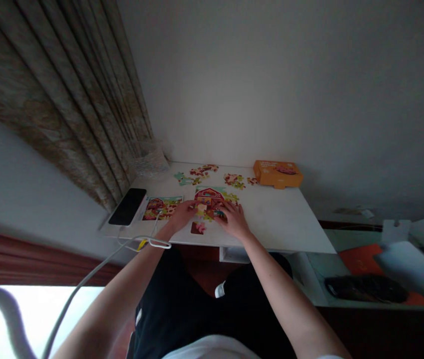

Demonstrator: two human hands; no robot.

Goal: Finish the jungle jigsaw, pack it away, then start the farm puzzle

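A partly joined jigsaw puzzle (210, 193) with a red barn lies near the front of the white table. My left hand (182, 215) is at its left side, fingertips closed on a pale yellow puzzle piece (201, 211). On the right, my right hand (235, 220) rests over the puzzle's lower right part with its fingers apart, covering some of it. Just below the joined part lies a loose dark red and pink puzzle piece (198, 228). Left of my left hand is a printed picture card (152, 209) with the same barn scene.
Loose puzzle pieces lie in groups toward the back, including light green ones (182, 178) and mixed ones (234, 180). An orange box (278, 174) stands at the back right. A black phone (127, 207) lies at the left edge, near a white cable (99, 267). Clear plastic wrap (150, 162) sits behind.
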